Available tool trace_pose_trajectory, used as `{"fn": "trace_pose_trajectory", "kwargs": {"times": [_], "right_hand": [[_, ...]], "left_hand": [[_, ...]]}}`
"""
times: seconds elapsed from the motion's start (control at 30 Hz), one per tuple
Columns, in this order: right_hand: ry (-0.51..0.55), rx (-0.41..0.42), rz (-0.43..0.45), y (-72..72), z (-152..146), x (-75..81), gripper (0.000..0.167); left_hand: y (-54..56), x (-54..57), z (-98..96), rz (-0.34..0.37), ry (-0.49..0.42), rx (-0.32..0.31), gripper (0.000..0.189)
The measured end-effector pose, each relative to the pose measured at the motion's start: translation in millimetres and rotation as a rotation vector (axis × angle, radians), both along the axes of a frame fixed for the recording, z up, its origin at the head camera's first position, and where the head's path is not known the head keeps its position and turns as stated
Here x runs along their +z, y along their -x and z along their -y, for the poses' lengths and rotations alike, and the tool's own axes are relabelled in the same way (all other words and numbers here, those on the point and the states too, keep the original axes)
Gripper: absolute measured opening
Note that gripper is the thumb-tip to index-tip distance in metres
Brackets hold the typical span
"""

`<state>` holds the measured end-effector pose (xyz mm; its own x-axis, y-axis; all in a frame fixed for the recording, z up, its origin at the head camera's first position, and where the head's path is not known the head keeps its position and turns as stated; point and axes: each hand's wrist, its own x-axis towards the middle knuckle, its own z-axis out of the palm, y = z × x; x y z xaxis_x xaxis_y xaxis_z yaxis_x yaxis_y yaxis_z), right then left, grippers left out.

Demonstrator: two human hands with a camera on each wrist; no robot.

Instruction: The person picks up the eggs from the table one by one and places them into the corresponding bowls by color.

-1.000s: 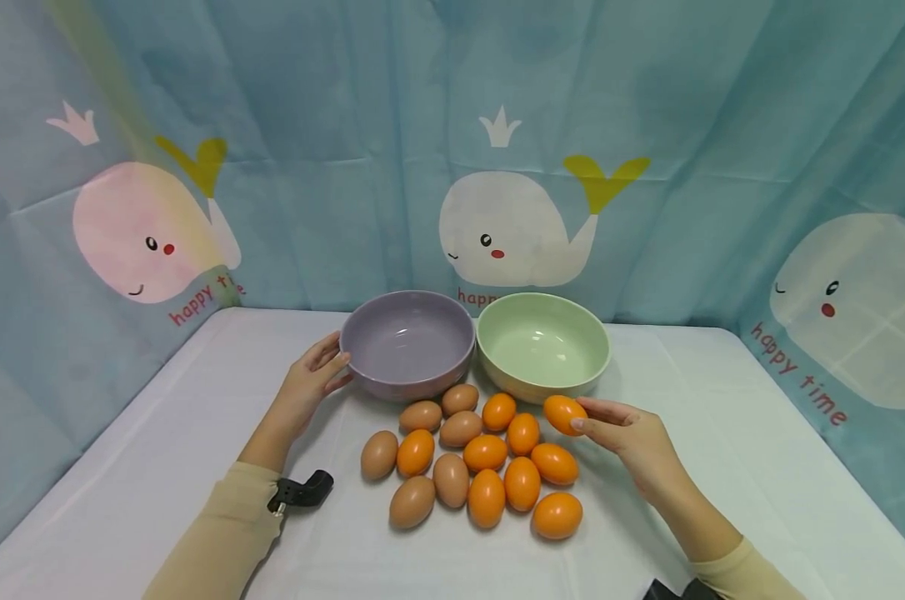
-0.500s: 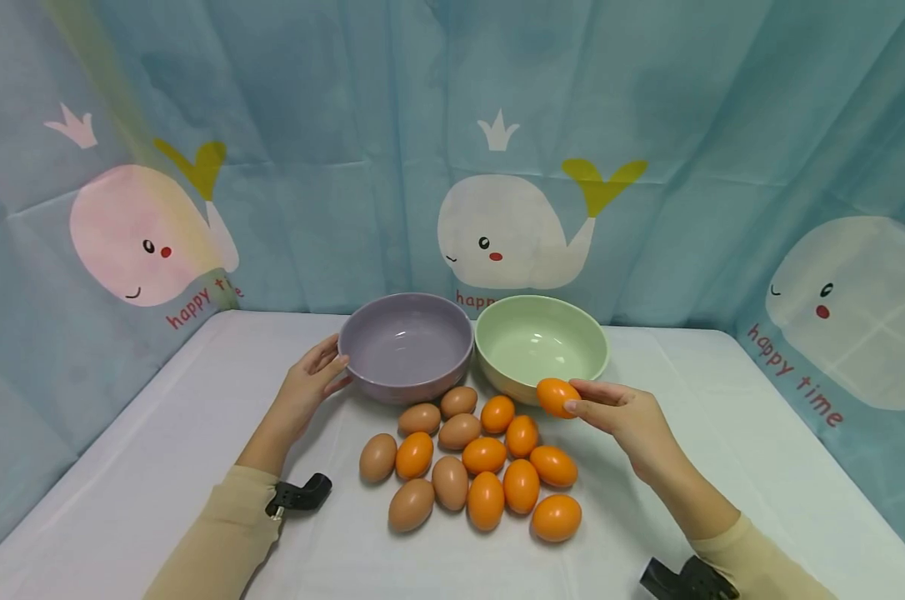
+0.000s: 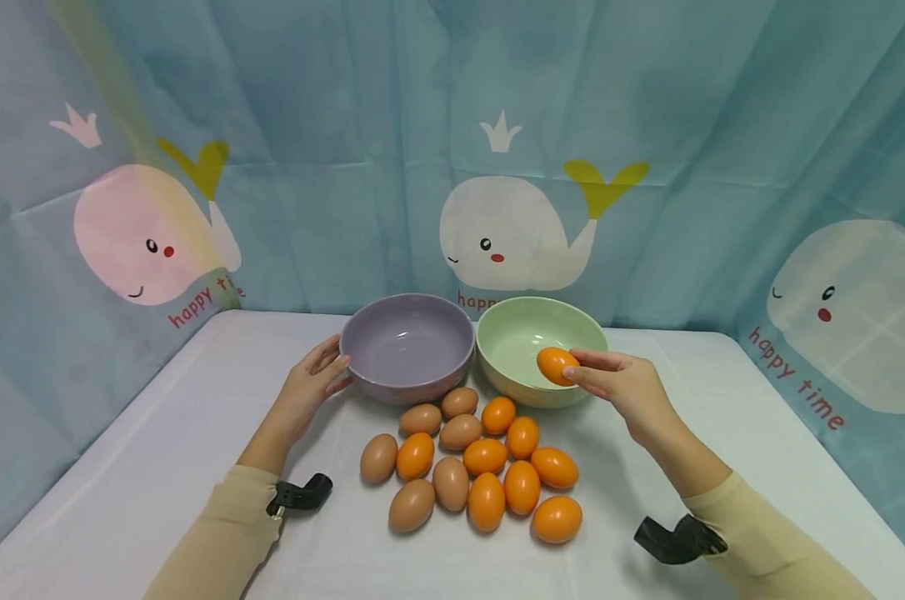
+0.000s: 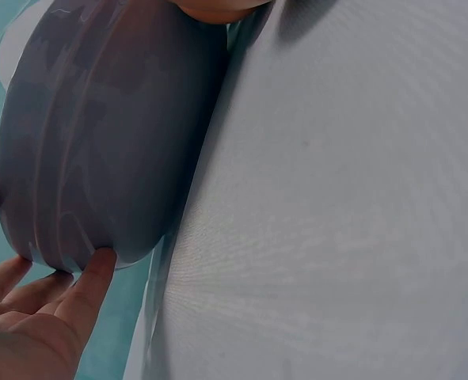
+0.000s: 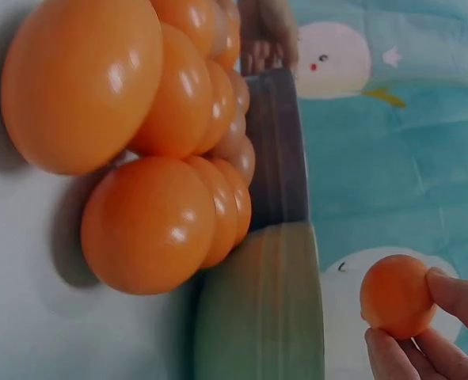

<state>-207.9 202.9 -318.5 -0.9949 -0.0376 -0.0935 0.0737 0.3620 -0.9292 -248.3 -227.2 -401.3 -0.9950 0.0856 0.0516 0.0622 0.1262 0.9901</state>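
Observation:
My right hand (image 3: 632, 392) pinches an orange egg (image 3: 557, 366) between thumb and fingers, up over the near rim of the green bowl (image 3: 523, 392). In the right wrist view the held egg (image 5: 397, 295) shows beyond the bowl's rim. My left hand (image 3: 308, 387) rests against the left side of the purple bowl (image 3: 407, 388), its fingers spread and fairly straight. In the left wrist view fingertips (image 4: 103, 257) touch that bowl's outer wall. Brown eggs (image 3: 412, 505) and orange eggs (image 3: 486, 502) lie together in front of the bowls.
Both bowls stand side by side at the back of the white table (image 3: 287, 558). A blue curtain (image 3: 332, 208) with printed whales hangs right behind them. Black wrist straps (image 3: 301, 493) sit on both forearms.
My right hand has lifted the orange egg up and away from the group, from in front of the green bowl to over its rim. The left hand stays at the purple bowl.

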Motion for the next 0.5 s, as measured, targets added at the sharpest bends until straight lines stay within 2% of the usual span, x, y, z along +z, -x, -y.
{"fn": "trace_pose_trajectory", "kwargs": {"times": [0.5], "right_hand": [[-0.009,0.016,0.019,36.1,7,-5.2,0.056]], "left_hand": [[0.1,-0.5,0.2,0.002,-0.009,-0.007,0.069]]}}
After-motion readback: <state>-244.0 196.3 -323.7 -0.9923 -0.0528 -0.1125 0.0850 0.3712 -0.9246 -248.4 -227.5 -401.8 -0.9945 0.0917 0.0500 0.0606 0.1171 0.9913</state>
